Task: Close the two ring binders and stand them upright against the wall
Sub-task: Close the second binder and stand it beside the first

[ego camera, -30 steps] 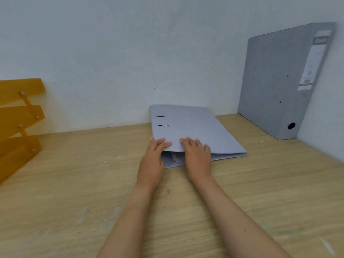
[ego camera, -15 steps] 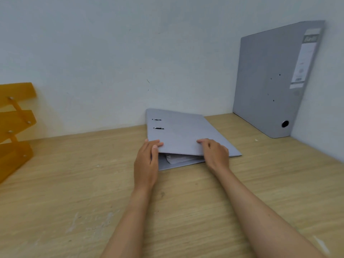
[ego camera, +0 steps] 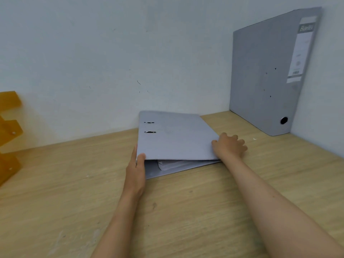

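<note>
A grey ring binder [ego camera: 175,136] lies flat on the wooden table [ego camera: 55,183], close to the back wall, its cover down with white paper showing at the near edge. My left hand [ego camera: 135,170] grips its near left corner, thumb on top of the cover. My right hand [ego camera: 229,146] holds the binder's right edge, fingers curled over it. A second grey ring binder [ego camera: 266,77] stands upright in the right corner, leaning against the side wall, its labelled spine with a finger hole facing outward.
An orange stacked letter tray [ego camera: 8,135] stands at the far left edge of the table. The white back wall [ego camera: 111,62] runs behind the flat binder, and the side wall [ego camera: 327,90] closes the right side.
Both hands have slid apart from the middle of the binder's near edge: the left to the near left corner, the right to the right edge. The binder stays flat.
</note>
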